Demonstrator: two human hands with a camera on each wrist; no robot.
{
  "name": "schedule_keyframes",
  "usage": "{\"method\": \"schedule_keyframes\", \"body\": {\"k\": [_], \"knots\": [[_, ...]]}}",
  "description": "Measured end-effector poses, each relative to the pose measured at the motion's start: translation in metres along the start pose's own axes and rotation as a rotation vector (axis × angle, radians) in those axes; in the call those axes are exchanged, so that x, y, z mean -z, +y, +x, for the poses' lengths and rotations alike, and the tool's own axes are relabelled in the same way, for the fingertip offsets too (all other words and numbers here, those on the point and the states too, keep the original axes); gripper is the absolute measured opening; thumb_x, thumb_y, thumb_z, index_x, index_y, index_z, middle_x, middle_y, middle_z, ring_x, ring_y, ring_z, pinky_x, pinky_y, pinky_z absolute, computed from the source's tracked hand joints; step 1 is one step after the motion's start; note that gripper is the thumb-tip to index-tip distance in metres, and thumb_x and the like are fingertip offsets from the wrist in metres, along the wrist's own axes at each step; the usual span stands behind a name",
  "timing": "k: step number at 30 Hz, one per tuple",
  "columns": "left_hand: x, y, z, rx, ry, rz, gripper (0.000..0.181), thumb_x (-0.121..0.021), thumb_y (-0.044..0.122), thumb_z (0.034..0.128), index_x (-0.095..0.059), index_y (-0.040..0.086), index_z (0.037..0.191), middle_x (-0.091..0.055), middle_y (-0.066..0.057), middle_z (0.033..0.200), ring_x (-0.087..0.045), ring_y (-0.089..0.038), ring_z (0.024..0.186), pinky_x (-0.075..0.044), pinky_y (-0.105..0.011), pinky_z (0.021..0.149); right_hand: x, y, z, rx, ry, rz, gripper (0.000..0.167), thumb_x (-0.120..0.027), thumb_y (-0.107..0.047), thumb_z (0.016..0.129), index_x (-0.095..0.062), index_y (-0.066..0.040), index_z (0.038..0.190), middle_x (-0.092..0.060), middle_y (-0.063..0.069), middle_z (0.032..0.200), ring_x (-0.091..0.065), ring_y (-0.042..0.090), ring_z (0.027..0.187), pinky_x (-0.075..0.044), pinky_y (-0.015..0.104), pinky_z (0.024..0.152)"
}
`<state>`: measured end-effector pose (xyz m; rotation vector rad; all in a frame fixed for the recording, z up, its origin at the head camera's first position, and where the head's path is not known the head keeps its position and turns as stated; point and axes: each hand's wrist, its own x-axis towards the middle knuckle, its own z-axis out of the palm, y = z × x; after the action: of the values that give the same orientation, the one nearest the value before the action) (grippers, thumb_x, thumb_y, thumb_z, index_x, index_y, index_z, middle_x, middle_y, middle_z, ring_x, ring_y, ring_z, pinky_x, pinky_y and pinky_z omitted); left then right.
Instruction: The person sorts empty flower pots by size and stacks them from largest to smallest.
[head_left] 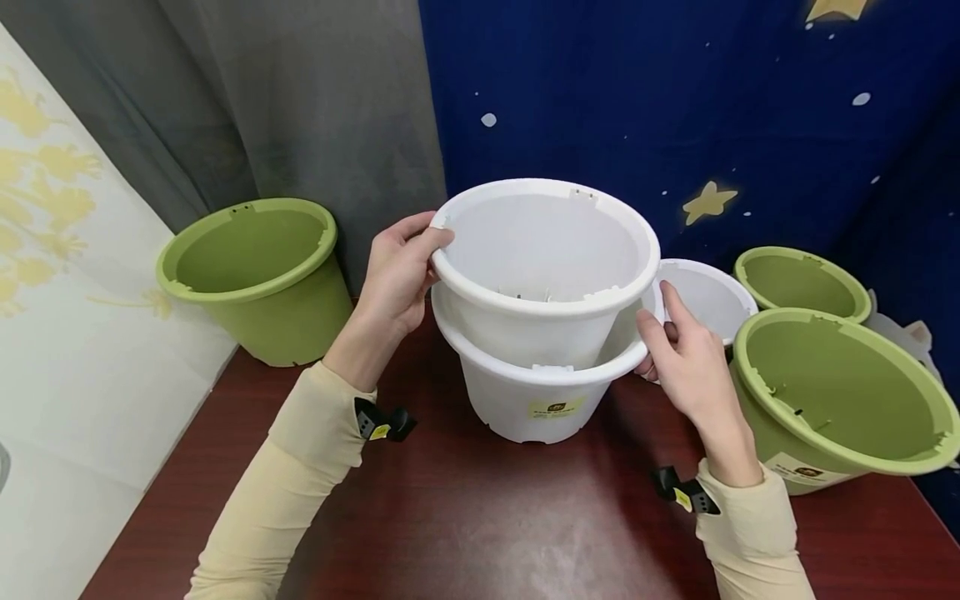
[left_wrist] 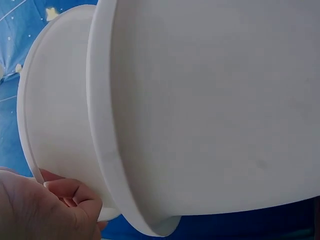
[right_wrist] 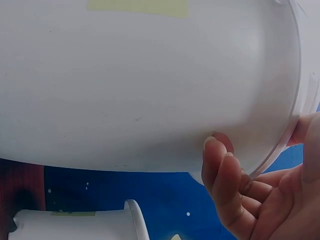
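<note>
One white pot (head_left: 525,333) is partly nested, slightly tilted, inside another white pot (head_left: 517,408) that has a yellowish label. My left hand (head_left: 395,271) grips the upper pot's rim at its left, thumb over the edge; the left wrist view shows the curled fingers of that hand (left_wrist: 50,205) under the rim of the upper pot (left_wrist: 60,100), beside the larger lower pot (left_wrist: 210,110). At the right, my right hand (head_left: 690,367) holds the lower pot's rim. In the right wrist view, fingertips of this hand (right_wrist: 255,195) lie against the outer wall of the lower pot (right_wrist: 125,90).
A green pot (head_left: 300,312) stands at the left on the dark red table (head_left: 480,517). Behind my right hand is a smaller-looking white pot (head_left: 708,296), with green pots (head_left: 832,400) to its right. Grey and blue curtains (head_left: 600,100) hang behind.
</note>
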<state>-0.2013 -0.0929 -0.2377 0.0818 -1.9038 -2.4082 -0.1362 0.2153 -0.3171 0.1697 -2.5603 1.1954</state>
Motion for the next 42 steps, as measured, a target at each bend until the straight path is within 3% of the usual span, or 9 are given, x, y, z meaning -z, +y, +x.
{"method": "schedule_keyframes", "body": {"k": [8,12,16,23,32,37,42], "knots": [[0.003,-0.007,-0.002,-0.039,-0.047,0.111,0.044,-0.063,0.006,0.0956,-0.054,0.000,0.138,-0.062,-0.003,0.081,-0.050,-0.008,0.061,-0.043,-0.018,0.057,-0.001,0.001,-0.001,0.019,0.002,-0.002,0.055,-0.046,-0.042,0.106,-0.039,-0.019,0.156,-0.067,0.008,0.065,-0.065,0.022,0.053,-0.049,0.022,0.051],[0.003,-0.009,-0.002,-0.032,-0.067,0.128,0.045,-0.063,0.008,0.0963,-0.053,0.001,0.140,-0.064,-0.004,0.084,-0.051,-0.008,0.063,-0.044,-0.018,0.057,-0.001,0.001,-0.001,0.032,0.003,-0.004,0.050,-0.046,-0.041,0.107,-0.043,-0.024,0.153,-0.066,0.008,0.064,-0.064,0.022,0.052,-0.049,0.023,0.050],[0.004,-0.011,-0.001,-0.019,-0.068,0.134,0.047,-0.063,0.009,0.0971,-0.051,0.001,0.142,-0.063,-0.005,0.085,-0.051,-0.009,0.063,-0.045,-0.018,0.058,0.000,0.001,-0.001,0.023,-0.018,0.000,0.056,-0.046,-0.042,0.107,-0.037,-0.020,0.157,-0.067,0.008,0.066,-0.065,0.022,0.054,-0.050,0.022,0.052],[0.004,-0.015,0.000,-0.008,-0.085,0.141,0.049,-0.063,0.009,0.0979,-0.049,-0.001,0.144,-0.062,-0.009,0.089,-0.051,-0.008,0.062,-0.045,-0.018,0.059,0.005,0.004,-0.002,0.039,-0.107,0.068,0.061,-0.043,-0.034,0.109,-0.022,-0.010,0.161,-0.067,0.009,0.070,-0.062,0.016,0.056,-0.052,0.023,0.053],[0.003,-0.017,0.001,-0.006,-0.085,0.152,0.049,-0.062,0.008,0.0979,-0.049,-0.001,0.143,-0.062,-0.013,0.092,-0.051,-0.009,0.063,-0.045,-0.018,0.060,0.006,0.006,-0.002,0.110,-0.210,0.110,0.057,-0.032,-0.029,0.112,-0.013,-0.013,0.163,-0.063,0.011,0.075,-0.061,0.020,0.064,-0.053,0.028,0.055],[0.005,-0.015,-0.001,-0.037,-0.115,0.278,0.045,-0.061,0.012,0.0998,-0.051,0.000,0.142,-0.064,-0.014,0.090,-0.053,-0.011,0.064,-0.049,-0.021,0.063,0.007,0.005,-0.001,0.108,-0.233,0.128,0.057,-0.029,-0.029,0.112,-0.010,-0.014,0.163,-0.063,0.012,0.076,-0.062,0.024,0.067,-0.053,0.028,0.056],[0.007,-0.013,-0.002,-0.101,-0.157,0.475,0.039,-0.058,0.015,0.1007,-0.055,-0.001,0.136,-0.057,-0.008,0.072,-0.054,-0.017,0.060,-0.051,-0.028,0.063,0.009,0.006,-0.001,0.093,-0.255,0.141,0.058,-0.027,-0.030,0.112,-0.005,-0.013,0.163,-0.064,0.014,0.077,-0.063,0.021,0.068,-0.053,0.029,0.057]]}}
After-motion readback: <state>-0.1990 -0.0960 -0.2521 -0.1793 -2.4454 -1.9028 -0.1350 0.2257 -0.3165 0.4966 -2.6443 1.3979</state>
